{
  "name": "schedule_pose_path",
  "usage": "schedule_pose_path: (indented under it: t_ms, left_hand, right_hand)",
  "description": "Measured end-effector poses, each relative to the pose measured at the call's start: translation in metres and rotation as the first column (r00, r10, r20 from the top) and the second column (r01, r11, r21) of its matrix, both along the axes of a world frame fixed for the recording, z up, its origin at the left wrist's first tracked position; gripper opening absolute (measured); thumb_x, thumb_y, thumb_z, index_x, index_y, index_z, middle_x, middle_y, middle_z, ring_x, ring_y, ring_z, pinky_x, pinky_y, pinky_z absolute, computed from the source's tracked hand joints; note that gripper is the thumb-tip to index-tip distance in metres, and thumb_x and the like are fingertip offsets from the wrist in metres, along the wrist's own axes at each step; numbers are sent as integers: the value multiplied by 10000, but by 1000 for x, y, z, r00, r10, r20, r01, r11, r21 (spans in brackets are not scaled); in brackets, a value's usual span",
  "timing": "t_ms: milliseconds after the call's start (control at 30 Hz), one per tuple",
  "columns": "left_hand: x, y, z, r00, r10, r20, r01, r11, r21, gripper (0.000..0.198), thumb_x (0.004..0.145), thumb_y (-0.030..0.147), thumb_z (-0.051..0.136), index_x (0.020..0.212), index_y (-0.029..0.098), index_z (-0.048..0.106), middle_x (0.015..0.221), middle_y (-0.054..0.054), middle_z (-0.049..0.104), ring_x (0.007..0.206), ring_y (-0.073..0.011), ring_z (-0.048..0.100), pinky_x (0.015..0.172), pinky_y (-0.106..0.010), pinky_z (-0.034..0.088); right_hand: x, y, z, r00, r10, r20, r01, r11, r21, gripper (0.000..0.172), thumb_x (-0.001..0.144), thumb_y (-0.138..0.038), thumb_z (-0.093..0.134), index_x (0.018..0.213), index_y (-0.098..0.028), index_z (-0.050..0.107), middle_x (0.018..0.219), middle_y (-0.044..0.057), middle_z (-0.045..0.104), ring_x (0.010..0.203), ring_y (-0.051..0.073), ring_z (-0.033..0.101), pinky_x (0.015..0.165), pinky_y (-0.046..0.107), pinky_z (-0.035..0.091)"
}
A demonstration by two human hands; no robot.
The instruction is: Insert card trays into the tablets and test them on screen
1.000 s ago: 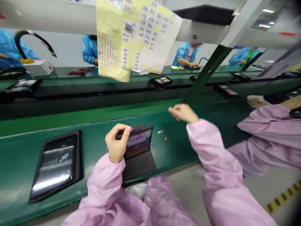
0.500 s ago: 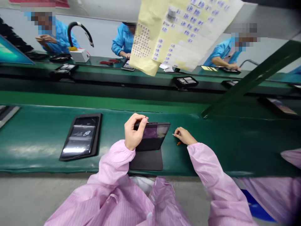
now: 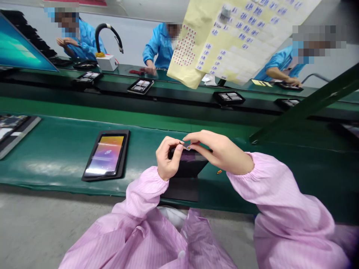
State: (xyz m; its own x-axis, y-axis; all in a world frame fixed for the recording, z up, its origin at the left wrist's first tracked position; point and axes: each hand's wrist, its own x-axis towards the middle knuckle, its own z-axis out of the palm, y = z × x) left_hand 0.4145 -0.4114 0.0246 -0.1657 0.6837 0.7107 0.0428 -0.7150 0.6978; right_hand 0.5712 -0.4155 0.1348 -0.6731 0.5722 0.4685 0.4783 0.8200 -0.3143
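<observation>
"Checking the grip: what has the left hand [image 3: 168,158]?"

"Thumb and fingers clamped on the upper left corner of a black rectangular tablet [image 3: 191,168], tilted upright at the back of a flat black panel [image 3: 181,191]."

"Right hand [image 3: 218,149]?"

"Fingertips pinching a small pale card [image 3: 188,148] at the tablet's top edge, just beside the left thumb. Contact with the tablet: cannot tell."

"Edges?"

"Panel reaches near the front edge of the green-covered counter [image 3: 61,153]. Tiny orange chip [image 3: 219,172] lies just right of the tablet."

"Room?"

"Leftward, green surface between panel and a black-framed tablet with a lit orange-purple screen [image 3: 105,155], well apart. Rightward, counter continues past the pink sleeve [image 3: 280,190]."
</observation>
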Motion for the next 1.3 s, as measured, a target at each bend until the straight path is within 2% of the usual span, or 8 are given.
schedule_pose_path:
  t_ms: [100,200,300,467,700,867,1033,1300]
  left_hand:
    - [0,-2,1,999,-29,17,29,1000,11,63,904,199,557,923,182,615,837,-33,599,726,-122,609,658,-267,493]
    - [0,-1,1,999,-40,32,39,999,37,59,891,177,568,919,181,619,831,-24,604,720,-113,606,652,-255,489]
    - [-1,0,0,999,-21,38,19,998,59,52,882,193,580,909,184,623,823,-20,617,718,-115,599,643,-251,490]
    - [-1,-2,-1,1000,-13,27,11,998,57,56,878,215,586,906,184,622,819,-28,627,727,-128,606,648,-266,507]
    - [-1,-3,0,999,-10,43,7,998,68,50,867,188,592,903,178,626,818,-26,626,720,-122,604,644,-259,501]
    - [-1,-2,1,999,22,24,-24,997,75,50,873,208,588,886,177,624,801,-27,628,719,-121,586,631,-252,491]
    - [1,-1,0,999,21,41,-24,996,81,43,867,198,593,888,180,626,803,-23,625,719,-116,581,623,-243,482]
    - [-1,-2,-1,999,9,43,-13,996,90,44,858,181,602,892,180,630,805,-20,627,715,-113,585,623,-241,481]
  right_hand:
    - [-3,2,-6,996,-12,86,8,999,43,161,958,-197,453,1049,-210,586,926,51,698,815,175,663,717,280,536]
    - [-2,1,-4,993,-8,117,5,1000,19,147,967,-218,447,1040,-206,574,922,52,702,811,170,677,713,272,536]
    - [-3,0,1,998,8,70,-4,999,-54,117,948,-214,514,1045,-191,573,920,38,712,798,145,692,718,238,532]
    - [-1,1,1,999,-28,-38,22,990,-136,11,881,-202,638,880,-191,642,824,-5,731,748,118,704,692,191,524]
    - [1,-1,1,998,-56,42,58,998,-36,103,900,-229,615,859,-195,703,809,1,751,709,134,697,646,217,495]
    - [-2,-3,-3,989,-100,113,108,992,-63,121,919,-231,586,864,-182,682,744,-19,725,628,110,659,574,206,429]
    - [-2,-3,-7,991,-58,124,66,996,-64,173,942,-231,543,839,-164,664,734,8,701,633,116,633,596,216,410]
    - [-4,4,-6,988,11,156,13,988,-153,254,961,-236,498,775,-159,653,738,27,695,644,128,613,605,237,393]
